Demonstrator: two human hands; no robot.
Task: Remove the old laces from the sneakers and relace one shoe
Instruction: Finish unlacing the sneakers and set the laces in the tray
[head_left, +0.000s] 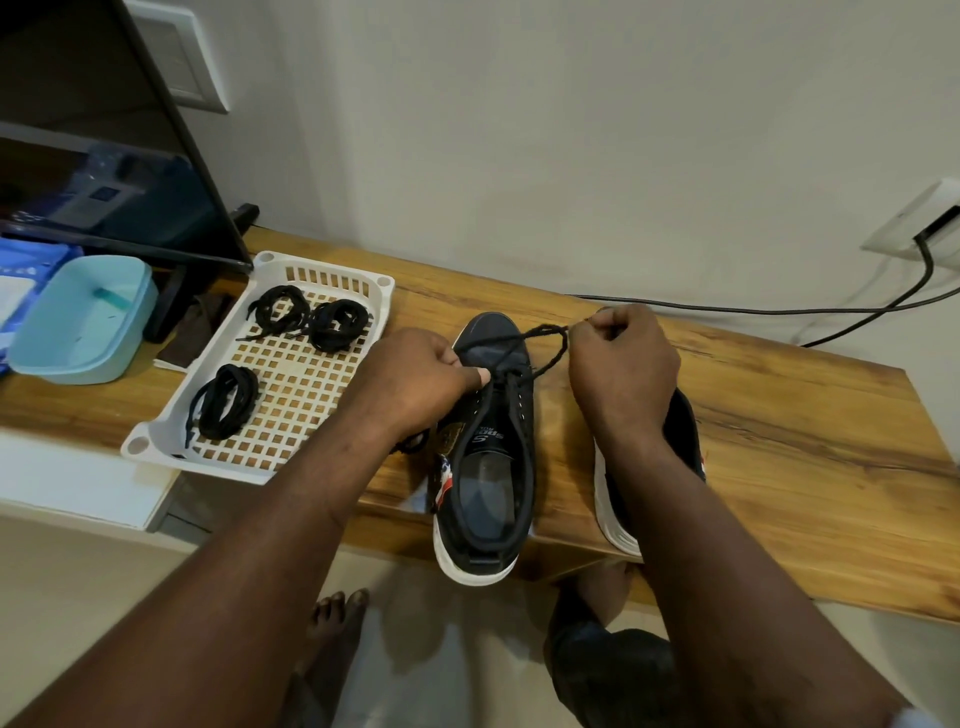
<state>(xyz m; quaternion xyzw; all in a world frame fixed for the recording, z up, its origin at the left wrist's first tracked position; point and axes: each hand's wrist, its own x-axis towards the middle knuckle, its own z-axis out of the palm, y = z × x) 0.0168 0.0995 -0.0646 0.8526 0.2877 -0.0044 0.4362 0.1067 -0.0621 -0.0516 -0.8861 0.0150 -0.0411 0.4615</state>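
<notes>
Left hand: fingers curled over the left side of the shoe at its forefoot, gripping it; the thumb lies against the front eyelets where the lace crosses.

Right hand: raised just right of the toe, fingertips pinching one end of the lace. From that pinch the black strand loops back over the toe cap to the front eyelets. The eyelets further back show as bare holes.

The shoe is black with a white sole. It stands upright on the wooden surface, toe towards the wall, heel overhanging the near edge. The second shoe lies just to its right, largely hidden under the right forearm.

Left of the shoe, a white slotted tray sits on the surface with its near corner past the edge. It holds three coiled bundles of black laces: two side by side at the far end, one nearer.

Beyond the tray: a pale blue tub and a dark screen. A black cable runs along the back of the surface up to a wall socket.

A bare foot rests on the floor below
</notes>
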